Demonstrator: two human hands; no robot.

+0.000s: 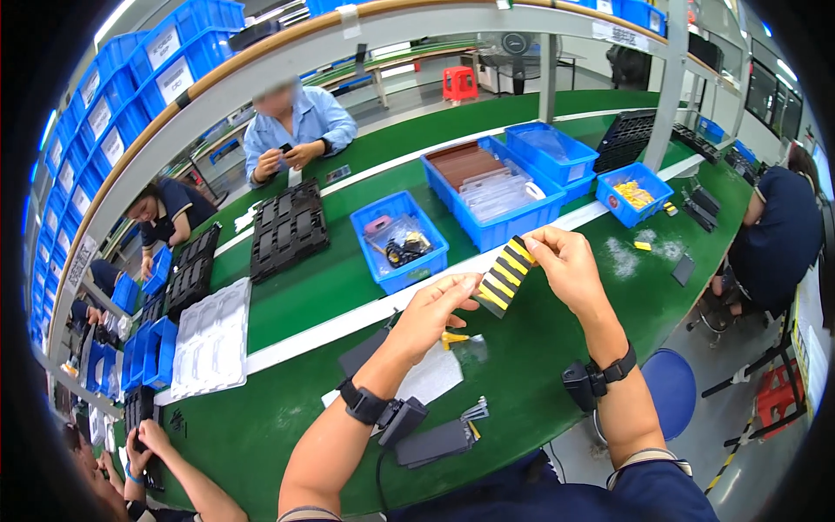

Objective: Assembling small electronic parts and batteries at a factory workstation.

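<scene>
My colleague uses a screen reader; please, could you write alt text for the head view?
A person's left hand and right hand hold a flat piece striped black and yellow above a green workbench. Blue bins stand farther back; a co-worker in light blue is across.

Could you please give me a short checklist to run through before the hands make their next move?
1. Right hand pinching the striped piece at its upper end: ok.
2. Left hand at the piece's left edge: ok; firmness of its grip: cannot tell.
3. Yellow-and-black striped face in view: ok.
4. Condition of the piece's underside: cannot tell, hidden.
5. Green bench before the person free of loose items: not ok; dark flat pieces and a white sheet lie there.
</scene>
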